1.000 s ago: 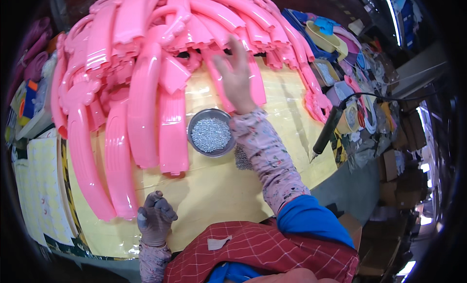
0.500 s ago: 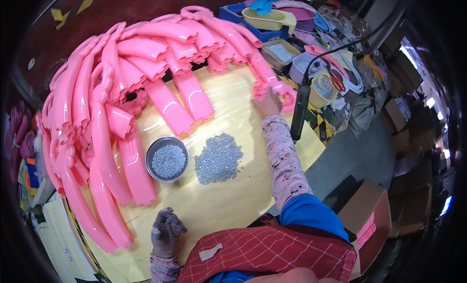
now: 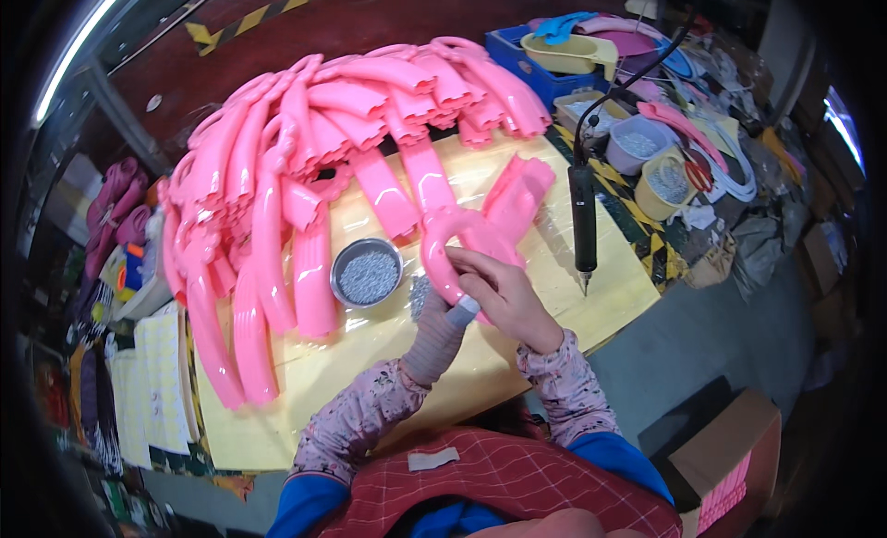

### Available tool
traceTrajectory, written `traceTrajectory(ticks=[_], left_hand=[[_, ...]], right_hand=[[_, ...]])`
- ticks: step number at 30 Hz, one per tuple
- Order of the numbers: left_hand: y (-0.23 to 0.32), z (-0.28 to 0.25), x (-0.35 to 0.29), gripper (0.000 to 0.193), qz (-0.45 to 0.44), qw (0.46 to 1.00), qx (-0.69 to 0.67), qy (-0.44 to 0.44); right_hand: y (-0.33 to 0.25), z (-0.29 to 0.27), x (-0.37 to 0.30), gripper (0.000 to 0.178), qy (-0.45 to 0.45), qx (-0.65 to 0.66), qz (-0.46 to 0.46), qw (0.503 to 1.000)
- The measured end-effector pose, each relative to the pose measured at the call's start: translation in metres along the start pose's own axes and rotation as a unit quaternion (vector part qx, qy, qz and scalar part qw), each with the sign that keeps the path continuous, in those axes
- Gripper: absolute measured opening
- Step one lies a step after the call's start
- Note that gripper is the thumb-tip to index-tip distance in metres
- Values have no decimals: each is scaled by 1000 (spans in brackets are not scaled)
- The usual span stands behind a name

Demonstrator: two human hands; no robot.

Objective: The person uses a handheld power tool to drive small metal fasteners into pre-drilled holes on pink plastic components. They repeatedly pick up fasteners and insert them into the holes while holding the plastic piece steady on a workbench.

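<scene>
Over the table's middle, both hands hold a glossy pink plastic part with a rounded loop at its near end and a wide trough-like body pointing away to the right. My left hand, in a grey glove with a fingertip showing pale, closes on the loop's near edge. My bare right hand grips the loop from the right, its fingers partly hidden by the part. Just left stands a metal bowl of small silvery pieces resembling screws. A loose pile of the same pieces is mostly covered by the part and my hands.
A heap of similar pink parts covers the table's far left. A black electric screwdriver hangs upright on its cable to the right. Tubs, a blue crate and red-handled scissors sit far right. An open carton stands lower right.
My right hand has come back from the far right with a pink part. My left hand has risen from the near edge to meet it. The whole view has shifted.
</scene>
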State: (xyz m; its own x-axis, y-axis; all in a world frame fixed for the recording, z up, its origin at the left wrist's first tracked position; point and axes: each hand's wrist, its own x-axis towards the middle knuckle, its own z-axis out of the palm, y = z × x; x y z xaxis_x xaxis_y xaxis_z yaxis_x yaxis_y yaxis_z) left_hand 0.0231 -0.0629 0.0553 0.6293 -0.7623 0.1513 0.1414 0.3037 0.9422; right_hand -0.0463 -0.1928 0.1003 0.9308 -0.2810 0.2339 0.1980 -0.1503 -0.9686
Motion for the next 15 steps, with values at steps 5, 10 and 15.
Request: traceTrajectory(ticks=[5,10,15], left_hand=[[59,-29,-57,52,59,991,109,42],[154,-84,-185,32,107,903,411,69],[123,-125,-273,41,171,970,-6,174]], right_hand=[[-25,1,-21,33,90,-182,-236,950],[-32,3,-52,31,138,-274,-354,883],[-43,33,-73,65,-91,-429,-377,815]])
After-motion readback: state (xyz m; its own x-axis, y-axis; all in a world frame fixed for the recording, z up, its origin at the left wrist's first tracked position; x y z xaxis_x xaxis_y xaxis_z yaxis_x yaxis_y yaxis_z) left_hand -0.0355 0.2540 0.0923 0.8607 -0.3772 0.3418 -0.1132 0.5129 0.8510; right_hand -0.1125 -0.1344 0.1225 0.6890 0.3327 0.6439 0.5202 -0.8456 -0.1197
